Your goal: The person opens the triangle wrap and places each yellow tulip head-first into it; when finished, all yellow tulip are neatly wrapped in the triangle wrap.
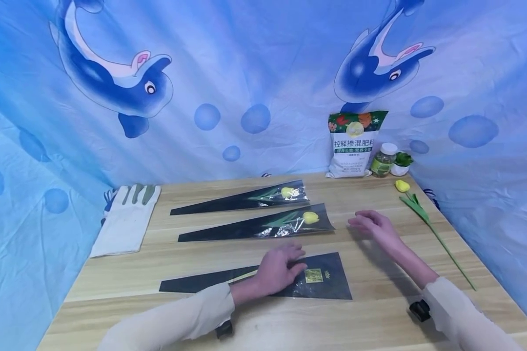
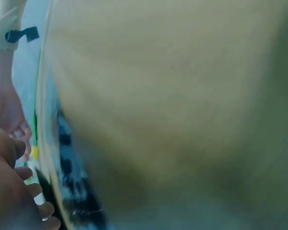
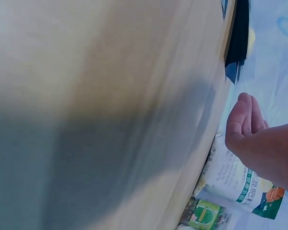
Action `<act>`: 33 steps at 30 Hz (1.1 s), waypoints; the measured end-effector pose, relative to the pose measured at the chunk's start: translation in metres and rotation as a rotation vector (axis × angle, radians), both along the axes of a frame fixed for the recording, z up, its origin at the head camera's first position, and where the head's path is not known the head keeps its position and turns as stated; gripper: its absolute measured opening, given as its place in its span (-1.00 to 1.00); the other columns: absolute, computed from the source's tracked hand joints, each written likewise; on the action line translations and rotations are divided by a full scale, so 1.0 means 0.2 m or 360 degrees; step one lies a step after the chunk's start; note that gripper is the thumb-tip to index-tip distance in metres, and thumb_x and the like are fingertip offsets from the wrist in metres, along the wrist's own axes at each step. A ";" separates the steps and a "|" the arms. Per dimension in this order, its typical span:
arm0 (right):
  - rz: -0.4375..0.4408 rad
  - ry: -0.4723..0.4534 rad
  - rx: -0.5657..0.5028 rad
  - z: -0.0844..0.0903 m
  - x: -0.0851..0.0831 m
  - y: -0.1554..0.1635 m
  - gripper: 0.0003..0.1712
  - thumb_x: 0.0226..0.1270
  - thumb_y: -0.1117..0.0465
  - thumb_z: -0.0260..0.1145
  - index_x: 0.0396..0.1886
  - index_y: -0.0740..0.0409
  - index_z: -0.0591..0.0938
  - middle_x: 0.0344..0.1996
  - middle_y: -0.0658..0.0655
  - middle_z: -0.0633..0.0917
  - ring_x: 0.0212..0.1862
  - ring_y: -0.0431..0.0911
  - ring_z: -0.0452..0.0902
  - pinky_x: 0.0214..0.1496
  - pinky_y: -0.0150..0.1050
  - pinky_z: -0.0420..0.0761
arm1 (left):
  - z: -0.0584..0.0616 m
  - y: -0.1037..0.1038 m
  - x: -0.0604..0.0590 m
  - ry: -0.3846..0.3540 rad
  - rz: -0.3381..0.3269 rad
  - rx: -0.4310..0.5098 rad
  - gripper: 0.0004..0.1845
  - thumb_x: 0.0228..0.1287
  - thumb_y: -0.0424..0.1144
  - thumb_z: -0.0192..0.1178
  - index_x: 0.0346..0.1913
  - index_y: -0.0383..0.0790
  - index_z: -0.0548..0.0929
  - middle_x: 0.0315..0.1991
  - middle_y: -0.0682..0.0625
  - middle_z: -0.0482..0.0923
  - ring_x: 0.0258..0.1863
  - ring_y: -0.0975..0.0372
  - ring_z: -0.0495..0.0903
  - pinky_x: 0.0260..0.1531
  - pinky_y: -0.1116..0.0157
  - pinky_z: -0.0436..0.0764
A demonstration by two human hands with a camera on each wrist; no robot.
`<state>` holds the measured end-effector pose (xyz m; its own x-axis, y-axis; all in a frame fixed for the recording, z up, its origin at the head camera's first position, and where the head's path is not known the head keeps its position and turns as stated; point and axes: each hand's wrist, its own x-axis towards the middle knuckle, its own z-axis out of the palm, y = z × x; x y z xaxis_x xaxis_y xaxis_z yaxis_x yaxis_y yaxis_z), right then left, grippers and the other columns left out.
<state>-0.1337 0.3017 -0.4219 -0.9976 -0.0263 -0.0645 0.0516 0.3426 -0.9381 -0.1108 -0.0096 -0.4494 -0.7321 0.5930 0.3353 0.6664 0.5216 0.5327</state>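
Three black cone-shaped flower sleeves lie on the wooden table [image 1: 377, 312]. The far sleeve [image 1: 241, 199] and the middle sleeve [image 1: 259, 225] each hold a yellow tulip. My left hand [image 1: 284, 265] rests flat on the near sleeve [image 1: 320, 282], which has a gold label and shows no flower. My right hand [image 1: 370, 223] hovers just right of the middle sleeve with relaxed fingers, holding nothing. A loose yellow tulip [image 1: 402, 185] with a long green stem lies at the right of the table. The wrist views are blurred; the right wrist view shows my right hand [image 3: 252, 132] bare.
White work gloves [image 1: 127, 219] lie at the table's left edge. A fertiliser bag [image 1: 355, 144], a small bottle [image 1: 384, 160] and a tiny potted plant [image 1: 401, 163] stand at the back right. Blue dolphin cloth surrounds the table.
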 end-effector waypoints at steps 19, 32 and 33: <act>-0.0029 -0.0027 -0.0002 -0.06 0.10 0.00 -0.34 0.60 -0.04 0.09 0.32 0.47 0.33 0.12 0.38 0.63 0.14 0.15 0.59 0.13 -0.13 0.60 | -0.10 0.09 0.03 0.0082 -0.0056 -0.0535 -0.35 0.34 0.09 0.26 0.36 -0.23 0.52 0.43 -0.18 0.33 0.46 -0.09 0.18 0.38 -0.18 0.16; 0.0007 -0.0093 -0.0004 -0.09 0.15 -0.01 -0.38 0.60 0.00 0.10 0.29 0.49 0.36 0.11 0.41 0.62 0.12 0.18 0.58 0.09 -0.16 0.62 | -0.10 0.11 0.00 0.0029 -0.0006 -0.0457 -0.41 0.38 0.04 0.23 0.34 -0.22 0.53 0.43 -0.16 0.32 0.46 -0.14 0.15 0.42 -0.12 0.09; 0.0007 -0.0092 -0.0011 -0.09 0.15 -0.01 -0.39 0.60 0.01 0.10 0.28 0.49 0.37 0.11 0.41 0.61 0.12 0.18 0.58 0.08 -0.18 0.62 | -0.11 0.11 0.00 0.0037 -0.0003 -0.0451 -0.42 0.39 0.03 0.23 0.34 -0.22 0.53 0.43 -0.16 0.33 0.46 -0.14 0.16 0.42 -0.12 0.10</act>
<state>-0.1037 0.3002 -0.4409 -0.9920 -0.0316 -0.1221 0.1045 0.3366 -0.9358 -0.1115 0.0123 -0.4707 -0.7247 0.6670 0.1729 0.6781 0.6460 0.3504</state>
